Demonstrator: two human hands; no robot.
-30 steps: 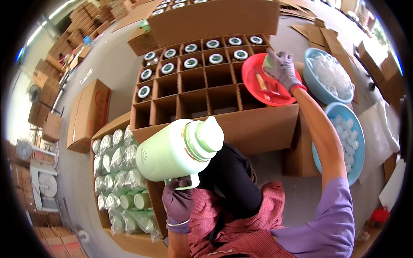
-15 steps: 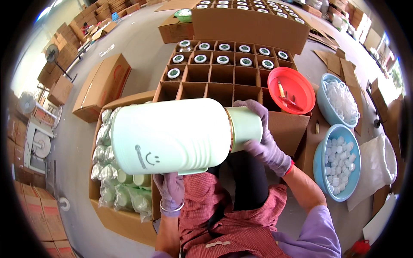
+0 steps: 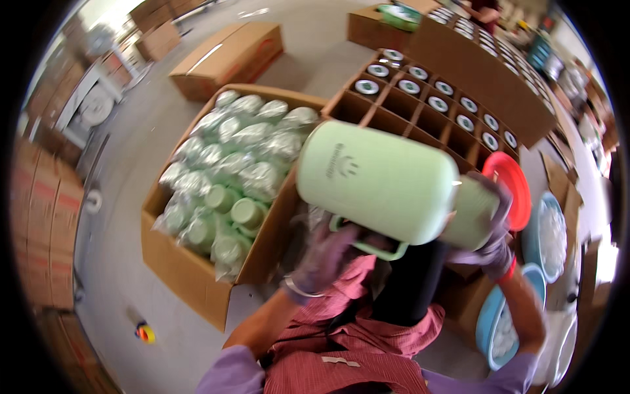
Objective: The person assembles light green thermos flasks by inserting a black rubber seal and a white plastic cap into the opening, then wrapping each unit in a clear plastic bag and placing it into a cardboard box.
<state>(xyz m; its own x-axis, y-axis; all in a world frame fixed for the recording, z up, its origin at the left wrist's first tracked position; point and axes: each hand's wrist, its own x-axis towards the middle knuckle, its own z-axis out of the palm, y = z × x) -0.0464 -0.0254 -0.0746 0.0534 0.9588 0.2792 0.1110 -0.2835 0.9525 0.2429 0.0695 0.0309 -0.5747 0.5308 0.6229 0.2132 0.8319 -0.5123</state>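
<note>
A large pale green thermos jug (image 3: pixel 387 180) lies on its side in the air above my lap. It has a smiling face printed on its body and a loop handle facing me. Beneath the body, my left hand (image 3: pixel 321 259) is closed at the handle. My right hand (image 3: pixel 495 246) is wrapped around the pale green cup lid (image 3: pixel 469 213) at the right end. The lid sits at a slight tilt; blur hides whether it is still joined to the neck. An open carton (image 3: pixel 177 272) on the left holds several similar items in clear bags.
A divided carton (image 3: pixel 400 102) stands ahead, with white-capped bottles in several compartments. The red bowl (image 3: pixel 510 184) rests at its right. Two blue basins (image 3: pixel 539 282) hold white parts. Further off are a closed carton (image 3: pixel 230 56) and a person's sleeve (image 3: pixel 485 13). A tape roll (image 3: pixel 144 333) is on the floor.
My view has swung left, bringing the carton of bagged items fully into sight. The jug now appears further right, with its handle showing. Both hands stay on it.
</note>
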